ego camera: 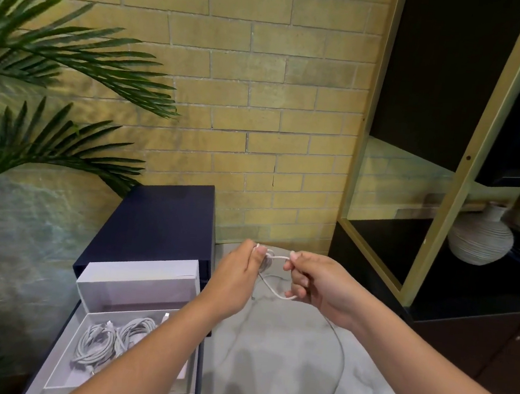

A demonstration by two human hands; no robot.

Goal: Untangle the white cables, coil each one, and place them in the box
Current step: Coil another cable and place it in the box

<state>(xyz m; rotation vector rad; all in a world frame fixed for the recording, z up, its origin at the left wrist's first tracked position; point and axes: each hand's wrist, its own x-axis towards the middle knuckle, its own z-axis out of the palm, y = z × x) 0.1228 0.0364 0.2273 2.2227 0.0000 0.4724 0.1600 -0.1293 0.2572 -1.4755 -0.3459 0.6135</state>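
My left hand (237,274) and right hand (317,283) both pinch the cable (278,258) above the table (265,374); two coils (109,339) in box (57,371).

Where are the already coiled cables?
Head view, lower left: the coiled cables lie inside the open white box, just left of the left forearm.

No text, label, brand, number or sign can be read anywhere in this view, and the white box (134,283) seems to bear no legible print.
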